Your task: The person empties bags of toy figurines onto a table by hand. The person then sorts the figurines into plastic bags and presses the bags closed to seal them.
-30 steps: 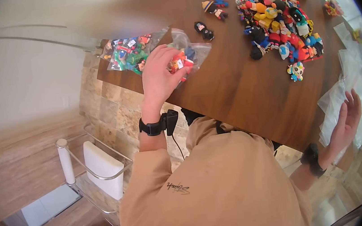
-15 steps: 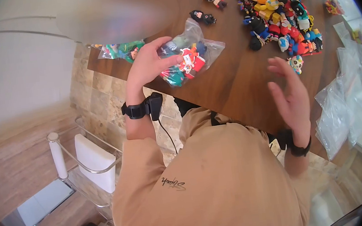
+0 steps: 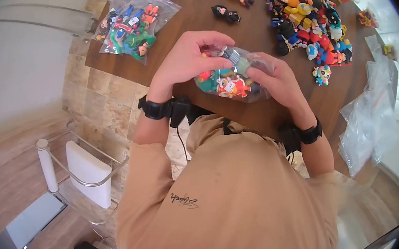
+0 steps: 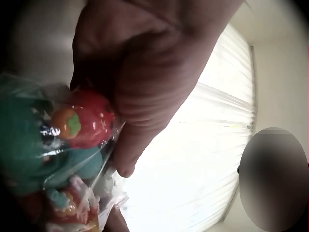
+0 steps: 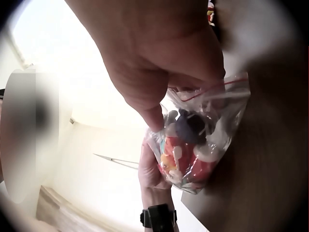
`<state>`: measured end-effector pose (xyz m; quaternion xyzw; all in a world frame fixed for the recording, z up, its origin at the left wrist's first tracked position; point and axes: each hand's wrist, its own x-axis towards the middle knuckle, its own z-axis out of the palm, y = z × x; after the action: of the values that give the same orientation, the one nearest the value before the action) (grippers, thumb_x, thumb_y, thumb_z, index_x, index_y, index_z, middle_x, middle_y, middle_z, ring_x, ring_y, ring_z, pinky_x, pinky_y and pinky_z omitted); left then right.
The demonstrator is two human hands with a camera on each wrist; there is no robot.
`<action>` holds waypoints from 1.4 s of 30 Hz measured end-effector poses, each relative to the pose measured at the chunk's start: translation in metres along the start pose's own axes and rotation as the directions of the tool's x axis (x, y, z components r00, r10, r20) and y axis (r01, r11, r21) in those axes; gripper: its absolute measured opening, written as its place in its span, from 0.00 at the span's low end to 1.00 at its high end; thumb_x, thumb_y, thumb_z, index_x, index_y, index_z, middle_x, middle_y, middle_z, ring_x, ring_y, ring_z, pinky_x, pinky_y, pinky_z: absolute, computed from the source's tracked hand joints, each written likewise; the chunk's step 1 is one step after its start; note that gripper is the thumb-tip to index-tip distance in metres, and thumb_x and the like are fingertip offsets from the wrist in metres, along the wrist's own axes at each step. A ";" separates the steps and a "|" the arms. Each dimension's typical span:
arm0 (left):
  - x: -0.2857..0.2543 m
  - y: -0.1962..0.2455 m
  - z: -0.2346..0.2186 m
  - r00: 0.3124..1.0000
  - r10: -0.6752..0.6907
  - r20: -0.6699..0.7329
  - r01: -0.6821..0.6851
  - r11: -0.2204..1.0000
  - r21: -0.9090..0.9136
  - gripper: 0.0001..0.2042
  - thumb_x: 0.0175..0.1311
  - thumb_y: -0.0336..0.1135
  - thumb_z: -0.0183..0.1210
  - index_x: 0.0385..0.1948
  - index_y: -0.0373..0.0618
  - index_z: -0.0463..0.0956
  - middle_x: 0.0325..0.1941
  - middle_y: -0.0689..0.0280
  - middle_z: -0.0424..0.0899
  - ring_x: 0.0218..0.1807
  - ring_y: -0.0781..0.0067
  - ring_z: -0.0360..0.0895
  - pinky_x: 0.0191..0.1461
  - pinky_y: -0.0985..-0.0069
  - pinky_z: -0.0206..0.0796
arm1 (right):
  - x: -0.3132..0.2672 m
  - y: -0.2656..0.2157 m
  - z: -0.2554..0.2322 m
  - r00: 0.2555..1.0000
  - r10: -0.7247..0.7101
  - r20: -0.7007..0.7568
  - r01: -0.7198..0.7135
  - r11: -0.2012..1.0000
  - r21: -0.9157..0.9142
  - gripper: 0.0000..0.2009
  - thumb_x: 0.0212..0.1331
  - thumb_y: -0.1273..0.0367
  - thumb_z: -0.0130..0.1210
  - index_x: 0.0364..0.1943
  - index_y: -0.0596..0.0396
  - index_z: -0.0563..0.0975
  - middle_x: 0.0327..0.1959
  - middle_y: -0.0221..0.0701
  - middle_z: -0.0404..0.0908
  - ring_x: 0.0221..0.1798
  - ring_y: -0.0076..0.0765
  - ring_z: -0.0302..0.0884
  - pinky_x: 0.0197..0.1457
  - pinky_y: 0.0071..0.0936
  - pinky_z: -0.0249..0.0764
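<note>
Both hands hold a clear zip bag [image 3: 233,87] of small colourful toy figures over the table's near edge. My left hand [image 3: 190,58] grips its left side, thumb across the top. On the right side, my right hand [image 3: 277,77] pinches the plastic with its thumb in front. A red figure with an orange and green detail [image 4: 87,121] shows through the plastic in the left wrist view. In the right wrist view, the bag's red zip line [image 5: 207,91] runs just below the right hand's fingers. The left hand's far fingers are hidden behind the bag.
A second filled zip bag [image 3: 132,25] lies on the wooden table [image 3: 186,16] at the left. A large heap of toy figures [image 3: 308,16] sits at the right, with a black figure [image 3: 226,13] apart from it. Flat clear bags [image 3: 369,108] lie along the right edge.
The left hand has drawn one zip bag away from the other and toward the middle. My right hand has come in from the flat bags at the right and taken hold of it.
</note>
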<state>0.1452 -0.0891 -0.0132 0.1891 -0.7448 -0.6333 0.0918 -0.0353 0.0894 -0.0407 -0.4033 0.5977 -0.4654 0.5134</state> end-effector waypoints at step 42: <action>-0.011 -0.031 0.035 0.934 -0.017 -0.357 -0.133 0.910 -0.392 0.20 0.68 0.26 0.59 0.60 0.36 0.68 0.49 0.66 0.80 0.51 0.79 0.77 0.58 0.78 0.69 | -0.034 -0.003 -0.031 0.951 0.246 -0.186 -0.249 0.969 0.011 0.15 0.64 0.70 0.58 0.52 0.64 0.75 0.28 0.27 0.81 0.27 0.17 0.73 0.30 0.18 0.70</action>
<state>0.1477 -0.0569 -0.0491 0.2531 -0.5722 -0.7279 0.2805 -0.0610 0.1260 -0.0288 -0.2832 0.6917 -0.4293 0.5070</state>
